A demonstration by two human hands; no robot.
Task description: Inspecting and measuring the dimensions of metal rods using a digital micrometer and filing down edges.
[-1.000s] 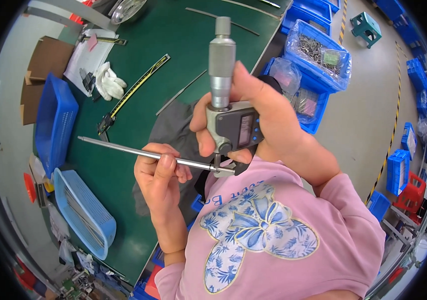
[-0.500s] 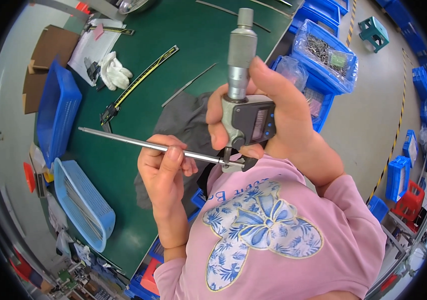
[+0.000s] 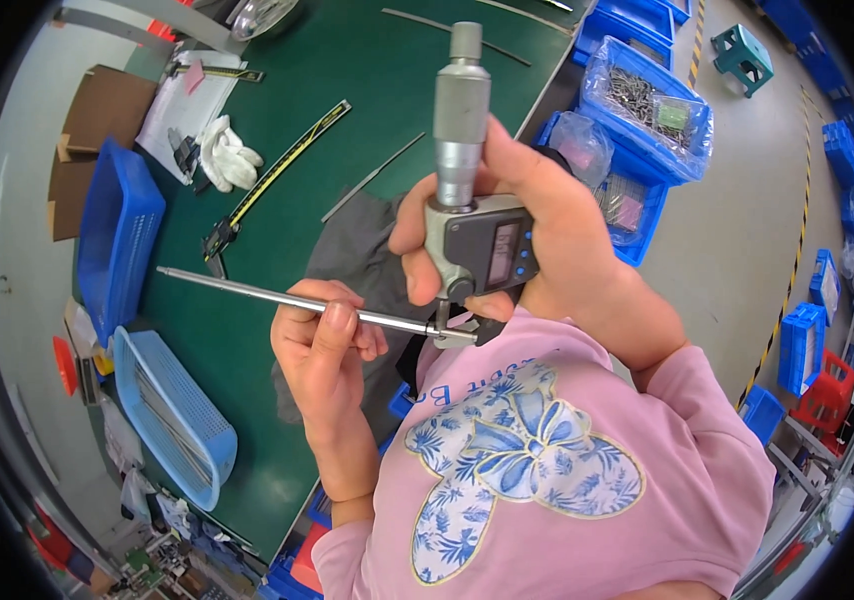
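My left hand (image 3: 325, 335) grips a long thin metal rod (image 3: 232, 286) that runs out to the left over the green table. The rod's right end sits in the jaws of a grey digital micrometer (image 3: 470, 235). My right hand (image 3: 547, 225) is wrapped around the micrometer's body, with its thimble (image 3: 461, 110) pointing up and away from me. Both hands are held close in front of my chest, above a grey cloth (image 3: 367, 265) on the table.
A green table (image 3: 347, 110) carries a long caliper (image 3: 277, 175), white gloves (image 3: 228, 158), loose rods and papers. A light blue basket (image 3: 172, 420) with rods and a dark blue bin (image 3: 117, 235) stand at the left. Blue bins (image 3: 647, 95) with bagged parts sit at the right.
Both hands have stayed on the rod and micrometer. The view has shifted a little, with the micrometer held slightly more to the right.
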